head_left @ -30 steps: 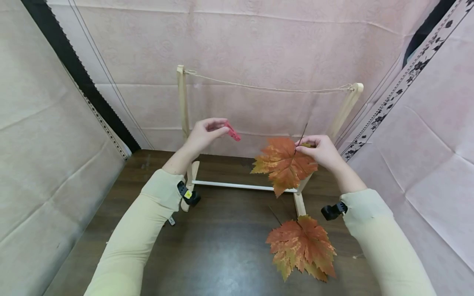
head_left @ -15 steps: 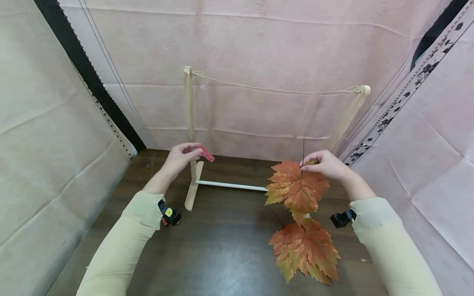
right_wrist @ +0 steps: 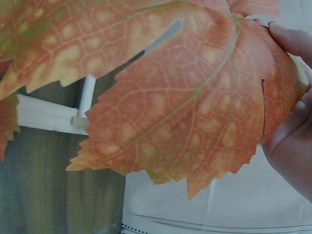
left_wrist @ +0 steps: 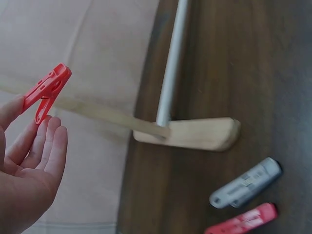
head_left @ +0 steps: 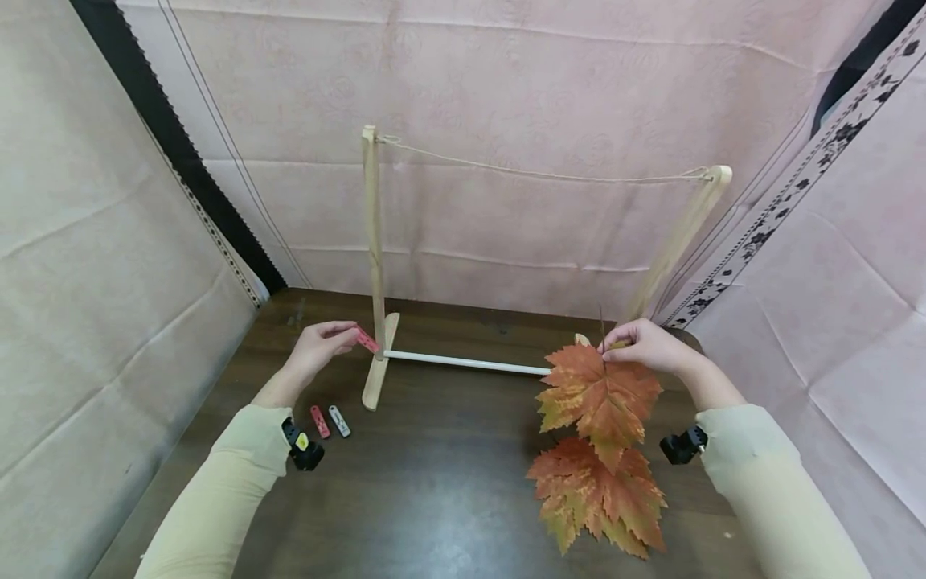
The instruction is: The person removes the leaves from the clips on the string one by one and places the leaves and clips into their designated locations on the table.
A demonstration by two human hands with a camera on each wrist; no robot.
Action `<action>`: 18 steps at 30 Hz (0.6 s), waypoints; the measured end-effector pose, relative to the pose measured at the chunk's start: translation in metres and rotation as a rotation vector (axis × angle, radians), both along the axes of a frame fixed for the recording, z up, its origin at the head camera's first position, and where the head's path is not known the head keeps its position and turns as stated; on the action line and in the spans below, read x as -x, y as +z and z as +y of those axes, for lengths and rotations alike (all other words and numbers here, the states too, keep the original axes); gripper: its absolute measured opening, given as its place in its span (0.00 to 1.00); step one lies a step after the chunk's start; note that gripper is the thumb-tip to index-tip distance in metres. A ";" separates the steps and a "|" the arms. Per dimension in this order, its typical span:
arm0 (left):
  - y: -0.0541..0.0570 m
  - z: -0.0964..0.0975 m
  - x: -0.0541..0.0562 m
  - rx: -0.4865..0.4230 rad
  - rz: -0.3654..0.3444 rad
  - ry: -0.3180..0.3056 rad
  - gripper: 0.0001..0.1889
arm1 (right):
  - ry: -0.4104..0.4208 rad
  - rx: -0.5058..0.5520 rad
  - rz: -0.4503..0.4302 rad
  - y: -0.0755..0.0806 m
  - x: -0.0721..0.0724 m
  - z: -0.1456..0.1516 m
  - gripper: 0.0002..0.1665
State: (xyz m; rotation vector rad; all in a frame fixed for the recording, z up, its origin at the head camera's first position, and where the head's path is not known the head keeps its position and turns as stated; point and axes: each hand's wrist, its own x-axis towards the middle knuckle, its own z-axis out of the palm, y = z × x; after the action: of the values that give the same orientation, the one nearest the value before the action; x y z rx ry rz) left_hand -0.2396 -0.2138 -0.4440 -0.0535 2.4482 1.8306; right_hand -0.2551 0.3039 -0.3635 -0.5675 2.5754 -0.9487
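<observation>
Between thumb and fingertips my left hand point(head_left: 316, 351) pinches a red clothespin point(left_wrist: 48, 88), beside the foot of the rack's left post. My right hand point(head_left: 646, 346) pinches an orange artificial maple leaf point(head_left: 602, 394) near its stem, which points up. That leaf hangs by the rack's right side and fills much of the right wrist view. Below it on the table lie more orange-yellow leaves point(head_left: 596, 503), partly overlapped in the head view. A second red clothespin point(head_left: 320, 421) and a grey clothespin point(head_left: 339, 420) lie on the table near my left wrist.
A wooden rack stands at the back, with a left post point(head_left: 374, 233), a right post point(head_left: 680, 241), a string point(head_left: 521, 171) tied between their tops and a white bar point(head_left: 463, 362) low down. Pale cloth point(head_left: 506, 88) surrounds the dark wooden table point(head_left: 434, 474).
My left hand has moved down and left with the red clothespin, and the two clothespins on the table have come into view. My right hand has lowered the leaf and shifted slightly right.
</observation>
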 end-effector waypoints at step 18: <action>-0.053 -0.031 -0.007 0.115 -0.212 0.090 0.29 | 0.073 0.023 -0.160 -0.045 -0.013 0.028 0.10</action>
State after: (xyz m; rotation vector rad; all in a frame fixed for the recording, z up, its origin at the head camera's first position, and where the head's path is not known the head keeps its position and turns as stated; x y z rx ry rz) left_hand -0.2321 -0.2443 -0.4975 -0.3519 2.4339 1.6194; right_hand -0.2425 0.3316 -0.4085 -0.5640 2.3898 -0.9591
